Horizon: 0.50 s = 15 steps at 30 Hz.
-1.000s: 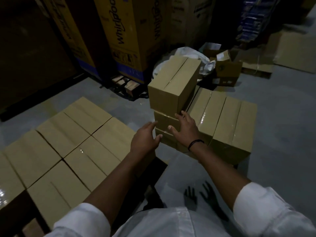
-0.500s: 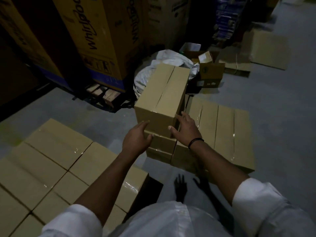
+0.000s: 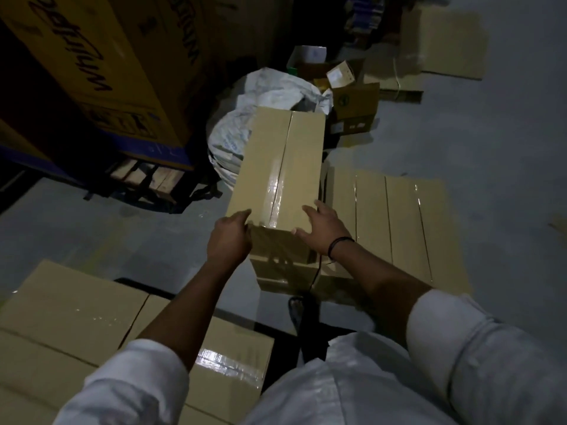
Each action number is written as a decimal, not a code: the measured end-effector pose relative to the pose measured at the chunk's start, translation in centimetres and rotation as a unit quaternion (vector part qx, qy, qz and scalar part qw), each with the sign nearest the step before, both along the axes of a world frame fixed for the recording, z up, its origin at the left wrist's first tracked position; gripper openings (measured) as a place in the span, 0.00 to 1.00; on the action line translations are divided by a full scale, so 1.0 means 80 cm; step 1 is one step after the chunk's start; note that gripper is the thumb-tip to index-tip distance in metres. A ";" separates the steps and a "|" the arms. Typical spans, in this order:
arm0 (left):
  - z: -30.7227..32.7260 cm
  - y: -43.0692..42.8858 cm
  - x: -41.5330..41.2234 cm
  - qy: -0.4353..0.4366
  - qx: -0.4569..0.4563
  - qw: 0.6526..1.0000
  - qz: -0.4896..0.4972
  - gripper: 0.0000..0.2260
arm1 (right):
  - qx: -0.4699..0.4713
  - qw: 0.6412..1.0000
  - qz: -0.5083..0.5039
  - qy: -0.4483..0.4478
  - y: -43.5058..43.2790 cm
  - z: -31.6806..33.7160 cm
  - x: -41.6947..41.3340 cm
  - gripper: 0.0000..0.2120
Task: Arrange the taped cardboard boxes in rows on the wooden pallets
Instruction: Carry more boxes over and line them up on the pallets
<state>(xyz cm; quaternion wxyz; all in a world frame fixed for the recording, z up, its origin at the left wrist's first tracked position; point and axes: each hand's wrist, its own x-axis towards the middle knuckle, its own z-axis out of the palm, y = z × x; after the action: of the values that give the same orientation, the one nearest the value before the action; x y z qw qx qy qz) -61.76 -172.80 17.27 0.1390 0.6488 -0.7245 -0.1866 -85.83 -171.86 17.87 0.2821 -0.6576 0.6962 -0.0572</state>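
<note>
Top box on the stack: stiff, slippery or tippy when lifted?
Likely stiff: the top box has square edges. Its glossy tape may be slick. Long, with left hand and right hand both at the near end, it may dip.

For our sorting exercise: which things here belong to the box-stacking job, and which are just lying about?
Job: top taped box, left hand and right hand on it; taped boxes beside it; rows of boxes at lower left.
Lying about: white sack; open cartons; flat cardboard; tall printed cartons.
</note>
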 end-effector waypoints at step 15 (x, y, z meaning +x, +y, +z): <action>-0.063 -0.256 -0.027 -0.127 0.217 0.965 -0.074 0.28 | 0.072 0.997 -0.021 0.024 -0.214 -0.061 -0.014 0.39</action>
<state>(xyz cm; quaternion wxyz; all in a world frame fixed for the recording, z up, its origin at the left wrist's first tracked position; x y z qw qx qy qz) -63.94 -193.26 12.22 -0.1120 0.6261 -0.7247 -0.2651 -86.96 -188.96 13.02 0.3109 -0.6216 0.7190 0.0032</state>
